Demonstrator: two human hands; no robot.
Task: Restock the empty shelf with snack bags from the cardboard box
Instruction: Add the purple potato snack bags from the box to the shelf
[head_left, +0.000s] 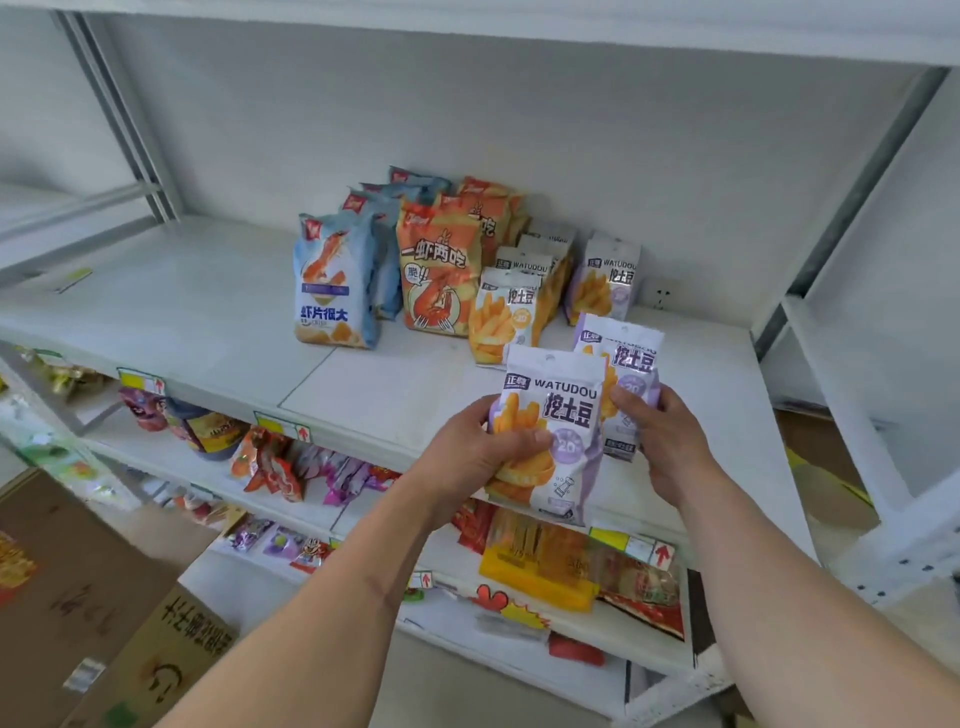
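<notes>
- Shelf, white, serves as landmark; its front half lies bare.
- Left hand grips a purple-and-white Watudou bag just above the shelf's front edge, thumb curled across the bag's face.
- Right hand pinches a second Watudou bag, held upright just behind the first.
- Blue prawn-chip bags, orange prawn bags and more Watudou bags stand in rows near the shelf's back wall.
- Cardboard box sits below the shelf, at left.

Left hand gripping Watudou bag, right hand gripping another
</notes>
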